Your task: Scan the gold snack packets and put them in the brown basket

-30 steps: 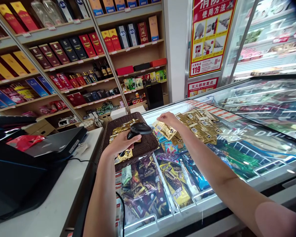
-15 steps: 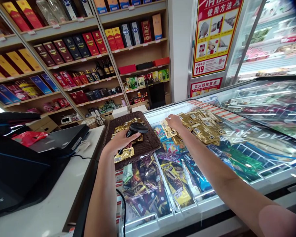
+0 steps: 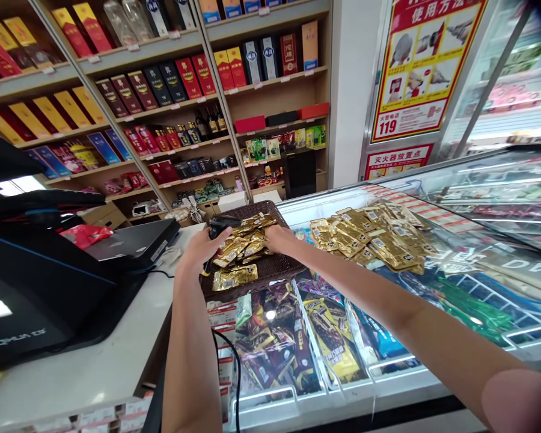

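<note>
My left hand [image 3: 202, 248] is closed around a black handheld barcode scanner [image 3: 223, 224], held over the left side of a brown woven basket [image 3: 275, 269]. Several shiny gold packets [image 3: 246, 243] lie heaped in the basket, with one gold packet [image 3: 235, 277] lying apart near its front. At the basket's right side, my right hand [image 3: 280, 239] has its fingers curled down at the edge of a gold packet; the fingertips are partly hidden. To the right, a bigger pile of gold packets [image 3: 369, 231] rests on the freezer's glass top.
Under the basket is a glass-topped chest freezer [image 3: 293, 394] filled with wrapped ice creams. On the left, a white counter [image 3: 94, 379] carries a black checkout machine [image 3: 40, 282]. The scanner's black cable [image 3: 238, 367] hangs in front. Stocked shelves [image 3: 171, 108] stand behind.
My right hand has moved left from the gold pile on the glass to the basket. My left hand still holds the scanner, now tilted and farther left over the basket. The view has shifted left.
</note>
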Motion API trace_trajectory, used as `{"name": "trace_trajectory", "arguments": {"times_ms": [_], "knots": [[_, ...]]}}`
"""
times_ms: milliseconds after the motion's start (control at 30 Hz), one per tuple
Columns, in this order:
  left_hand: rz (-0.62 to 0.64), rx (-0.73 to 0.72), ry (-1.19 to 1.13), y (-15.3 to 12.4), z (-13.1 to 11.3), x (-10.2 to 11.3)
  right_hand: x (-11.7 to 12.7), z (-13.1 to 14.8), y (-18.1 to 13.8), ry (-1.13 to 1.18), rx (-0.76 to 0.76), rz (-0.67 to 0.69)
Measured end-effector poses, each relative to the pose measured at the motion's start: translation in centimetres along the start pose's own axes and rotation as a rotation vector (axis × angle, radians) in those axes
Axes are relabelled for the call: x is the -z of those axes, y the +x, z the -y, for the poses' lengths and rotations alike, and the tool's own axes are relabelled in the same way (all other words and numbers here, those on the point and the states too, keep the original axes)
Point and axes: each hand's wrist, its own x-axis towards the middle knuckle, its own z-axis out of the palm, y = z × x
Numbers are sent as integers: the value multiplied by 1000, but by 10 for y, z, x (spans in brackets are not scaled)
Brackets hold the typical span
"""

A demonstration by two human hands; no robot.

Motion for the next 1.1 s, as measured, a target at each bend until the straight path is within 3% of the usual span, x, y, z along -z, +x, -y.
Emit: {"name": "trace_trajectory", "arguments": {"times_ms": [167,500,633,733,867,1100], "knots": [[26,-35,-14,3,1,-4,-12,22,20,9,77,98],[84,-93,50,-3,-8,-10,-7,5,15,56,16,127],[89,-85,70,-11,-19,-11,4,-16,-9,152,-26,-33],[111,-92,71,-14,-26,-15,10,-40,-32,392,-130,-160],[186,-115,6,-17,-31,-24,20,-74,-52,716,-258,-194],[269,-166,-49,-19,-37,-34,48,-119,-57,669,-387,-230]]}}
